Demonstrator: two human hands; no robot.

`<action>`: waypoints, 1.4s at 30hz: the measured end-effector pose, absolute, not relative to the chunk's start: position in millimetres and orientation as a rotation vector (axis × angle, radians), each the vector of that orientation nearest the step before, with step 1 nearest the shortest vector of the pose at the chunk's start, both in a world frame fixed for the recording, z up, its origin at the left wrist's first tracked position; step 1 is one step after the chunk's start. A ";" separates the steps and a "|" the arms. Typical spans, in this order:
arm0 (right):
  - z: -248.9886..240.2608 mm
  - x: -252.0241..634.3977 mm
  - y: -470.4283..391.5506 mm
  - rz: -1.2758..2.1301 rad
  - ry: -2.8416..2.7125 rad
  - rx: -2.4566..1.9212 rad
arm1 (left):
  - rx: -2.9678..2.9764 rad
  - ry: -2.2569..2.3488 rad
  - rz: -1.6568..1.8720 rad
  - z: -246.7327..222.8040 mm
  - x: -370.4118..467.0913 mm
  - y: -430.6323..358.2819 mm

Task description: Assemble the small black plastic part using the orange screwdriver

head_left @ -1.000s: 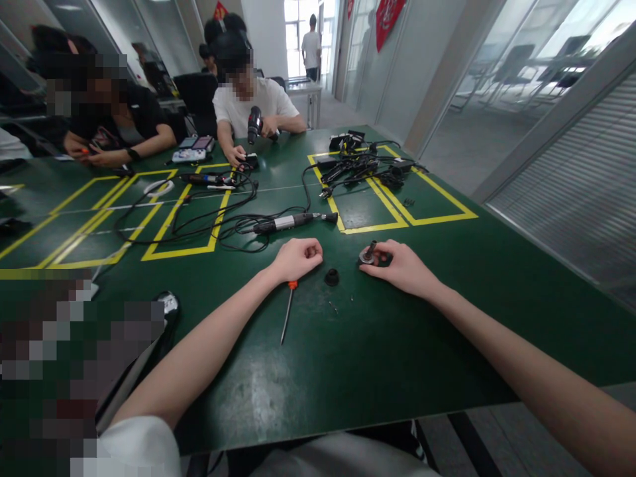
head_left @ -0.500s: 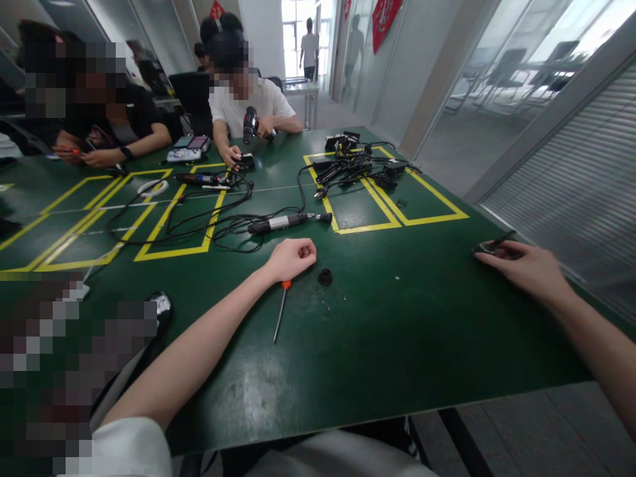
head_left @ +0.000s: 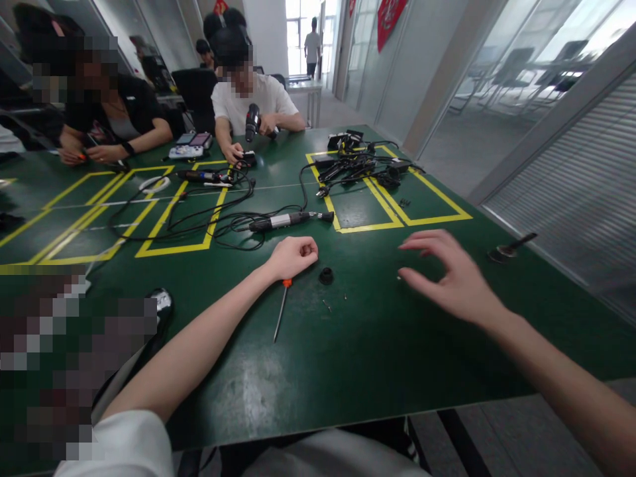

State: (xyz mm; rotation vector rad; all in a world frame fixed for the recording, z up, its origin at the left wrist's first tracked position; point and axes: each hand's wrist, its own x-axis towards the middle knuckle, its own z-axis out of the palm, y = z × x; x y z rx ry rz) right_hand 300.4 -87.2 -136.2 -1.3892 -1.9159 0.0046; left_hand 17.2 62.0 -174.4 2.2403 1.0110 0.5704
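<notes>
My left hand [head_left: 294,258] rests on the green table, its fingers curled closed. From under it come the orange handle end and the metal shaft of a screwdriver [head_left: 281,313]; the rest of the handle is hidden. Just right of that hand sits a small black round part [head_left: 326,275]. Small screws [head_left: 326,306] lie in front of it. My right hand [head_left: 442,275], slightly blurred, hovers over the table with thumb and fingers apart and nothing between them. Farther right stands a dark round piece with a stick-like end [head_left: 509,250], apart from the hand.
A grey-and-black corded power tool [head_left: 283,221] lies beyond my left hand. Tangled black cables and adapters [head_left: 355,162] cover the yellow-taped boxes at the back. Across the table [head_left: 318,371], a co-worker [head_left: 256,99] holds a drill; another sits at the left.
My right hand has let go of the dark round piece at the right, opened and moved left towards the middle of the table. My left hand stays in place.
</notes>
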 end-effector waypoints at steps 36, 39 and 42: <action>-161.5 391.8 -23.7 -0.269 -2.458 -1.922 | 2.230 1.007 0.573 -174.8 17.4 64.4; -151.8 400.5 -27.1 -0.224 -2.433 -2.111 | 2.235 1.009 0.578 -175.6 17.9 64.9; -139.7 401.6 -30.1 -0.140 -2.415 -2.301 | 2.241 1.004 0.582 -176.3 18.0 65.3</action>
